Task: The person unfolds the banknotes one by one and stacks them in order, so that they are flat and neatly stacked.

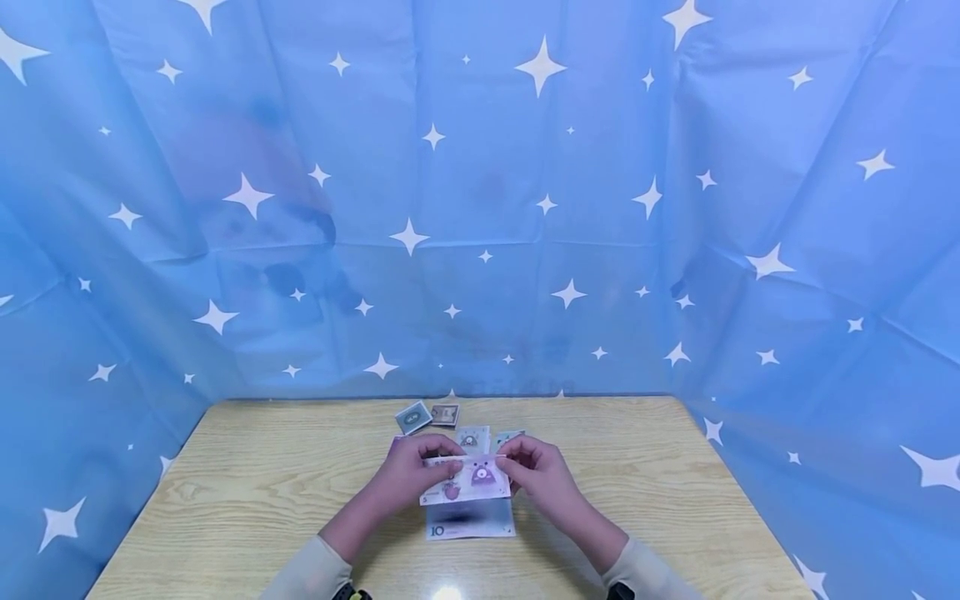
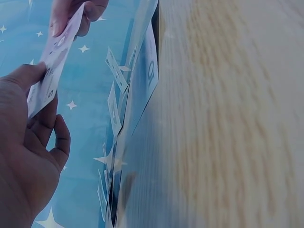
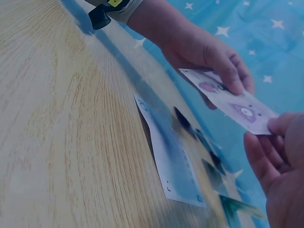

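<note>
A purple play banknote (image 1: 483, 478) marked 5, with a round-eyed cartoon figure on it, is held up off the table between both hands. My left hand (image 1: 408, 473) pinches its left end, thumb on the near face. At the opposite end, my right hand (image 1: 551, 482) pinches the upper right corner between thumb and fingers. The right wrist view shows the same banknote (image 3: 244, 110) tilted, with both hands on it. Below it on the table lies a bluish-grey banknote (image 1: 472, 528) marked 10, its upper part hidden from the head view; the right wrist view shows it slightly bowed.
Behind the hands lie a grey-green note (image 1: 472, 437) and a green note (image 1: 510, 436), partly covered. Farther back are a dark green card-like piece (image 1: 413, 417) and a brown one (image 1: 446, 415). The wooden table (image 1: 660, 483) ends at a blue star-patterned curtain (image 1: 487, 317).
</note>
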Demonstrator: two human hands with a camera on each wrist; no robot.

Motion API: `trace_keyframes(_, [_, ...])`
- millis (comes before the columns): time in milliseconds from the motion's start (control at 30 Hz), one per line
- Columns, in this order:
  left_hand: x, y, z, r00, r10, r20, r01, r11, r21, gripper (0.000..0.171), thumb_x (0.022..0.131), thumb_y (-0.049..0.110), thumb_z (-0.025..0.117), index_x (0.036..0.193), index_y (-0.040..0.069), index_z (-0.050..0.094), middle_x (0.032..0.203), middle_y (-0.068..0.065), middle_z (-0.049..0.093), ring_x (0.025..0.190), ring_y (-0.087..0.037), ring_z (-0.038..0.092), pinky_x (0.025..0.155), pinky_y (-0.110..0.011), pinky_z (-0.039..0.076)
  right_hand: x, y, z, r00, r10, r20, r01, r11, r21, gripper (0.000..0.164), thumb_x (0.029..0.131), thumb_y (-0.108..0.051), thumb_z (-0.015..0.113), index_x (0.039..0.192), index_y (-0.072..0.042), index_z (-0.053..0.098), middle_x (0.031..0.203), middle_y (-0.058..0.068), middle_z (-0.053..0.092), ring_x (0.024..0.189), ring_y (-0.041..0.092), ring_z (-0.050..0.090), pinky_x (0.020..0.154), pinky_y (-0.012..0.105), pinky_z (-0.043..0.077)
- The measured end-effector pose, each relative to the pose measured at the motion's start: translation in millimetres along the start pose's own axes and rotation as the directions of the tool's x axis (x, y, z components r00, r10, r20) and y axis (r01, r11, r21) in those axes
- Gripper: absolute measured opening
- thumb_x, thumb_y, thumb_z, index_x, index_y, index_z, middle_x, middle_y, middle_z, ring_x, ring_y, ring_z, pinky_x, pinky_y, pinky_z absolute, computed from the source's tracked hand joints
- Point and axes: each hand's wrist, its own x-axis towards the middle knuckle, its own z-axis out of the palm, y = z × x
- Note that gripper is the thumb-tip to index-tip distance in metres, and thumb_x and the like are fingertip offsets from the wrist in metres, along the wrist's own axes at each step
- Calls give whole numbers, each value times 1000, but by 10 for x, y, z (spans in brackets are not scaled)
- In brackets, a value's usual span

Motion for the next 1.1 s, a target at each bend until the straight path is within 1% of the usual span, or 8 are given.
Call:
trace_keyframes(167, [-20, -14, -32, 1000, 3, 23, -2, 1000, -19, 17, 101, 14, 82, 117, 19, 84, 121, 9, 79, 115, -19, 73, 100, -36, 59, -15, 16, -30, 1000, 1, -10, -1, 1000, -17, 9, 104, -2, 74, 110, 5, 72, 97, 16, 73, 72, 18, 68, 66, 34, 64])
trace_keyframes(267, [-39, -17, -47, 999, 5, 42, -4, 1000, -27, 21, 101, 11, 81, 121, 15, 82, 124, 7, 78, 115, -20, 72, 98, -35, 60, -21, 38, -56, 1000, 6, -7, -6, 1000, -30, 14, 103, -2, 76, 114, 5, 73, 99, 15, 73, 72, 18, 69, 67, 36, 66])
trace_keyframes(367, [-60, -18, -62, 999, 10, 49, -8, 1000, -23, 24, 100, 9, 80, 123, 16, 82, 124, 6, 78, 115, -20, 72, 99, -34, 59, -28, 62, -83, 1000, 7, 9, -7, 999, -37, 24, 102, -2, 77, 124, 7, 72, 104, 15, 71, 75, 18, 71, 70, 35, 66])
trace_keyframes(500, [-94, -36, -73, 998, -10, 56, 9, 1000, 13, 26, 100, 8, 80, 122, 20, 83, 119, 7, 78, 102, -16, 70, 88, -30, 60, -51, 79, -121, 999, 13, 29, -11, 998, -62, 32, 103, -3, 76, 133, 7, 71, 109, 15, 70, 81, 20, 74, 74, 34, 67])
trace_keyframes(667, [-140, -76, -80, 998, -21, 58, 17, 997, 69, 25, 99, 9, 81, 121, 19, 83, 111, 8, 75, 89, -14, 65, 76, -28, 57, -83, 87, -174, 999, 30, 43, -25, 993, -113, 27, 104, -5, 75, 130, 1, 76, 110, 14, 72, 83, 22, 74, 75, 37, 67])
trace_keyframes(800, [-173, -101, -82, 997, -32, 77, 27, 998, 64, 25, 99, 8, 81, 121, 19, 84, 110, 7, 75, 90, -15, 67, 77, -28, 59, -95, 140, -205, 998, 19, 62, -9, 987, -158, 23, 102, -5, 78, 125, -1, 79, 103, 12, 73, 79, 19, 70, 71, 34, 65])
trace_keyframes(933, [-201, -116, -77, 993, -58, 107, 53, 997, 54, 24, 100, 10, 81, 121, 19, 83, 113, 6, 76, 91, -16, 67, 78, -28, 59, -112, 225, -215, 996, -26, 88, 44, 977, -209, 23, 100, -2, 79, 123, 1, 79, 93, 8, 73, 72, 12, 64, 64, 24, 59])
trace_keyframes(1100, [-221, -136, -85, 987, -74, 145, 65, 995, 70, 24, 99, 11, 82, 122, 18, 83, 113, 6, 75, 93, -16, 67, 80, -29, 60, -138, 280, -192, 993, -39, 115, 66, 970, -236, 21, 99, -1, 79, 120, -1, 79, 89, 6, 73, 72, 12, 64, 63, 25, 59])
